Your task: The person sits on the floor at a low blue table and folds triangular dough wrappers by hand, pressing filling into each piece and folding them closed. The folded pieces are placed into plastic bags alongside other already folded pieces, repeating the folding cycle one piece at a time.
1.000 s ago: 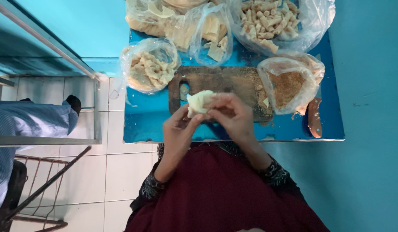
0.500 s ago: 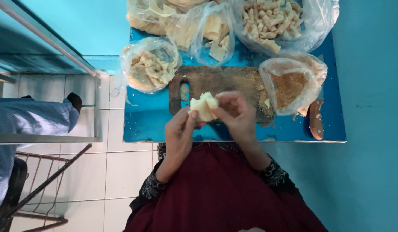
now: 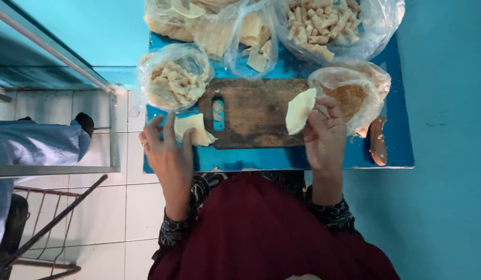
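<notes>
My left hand [image 3: 168, 150] lies open with its fingers spread, fingertips on a pale folded dough sheet [image 3: 193, 129] at the left end of the dark wooden cutting board [image 3: 256, 111]. My right hand [image 3: 324, 136] pinches a second pale dough sheet [image 3: 299, 110] and holds it up over the board's right end, beside a clear bag of brown crumbs [image 3: 354, 96]. A ring sits on a left finger.
Clear bags of small pale rolls [image 3: 175, 83], flat dough pieces [image 3: 251, 36] and short fried sticks [image 3: 323, 23] crowd the blue table [image 3: 391, 78]. A brown-handled knife [image 3: 378, 140] lies at the right. Another person's blue-striped sleeve [image 3: 33, 148] is at left, over white floor tiles.
Both hands held one dough piece together over the board. They have since parted: the left went down-left onto a sheet by the board, the right moved right holding a sheet.
</notes>
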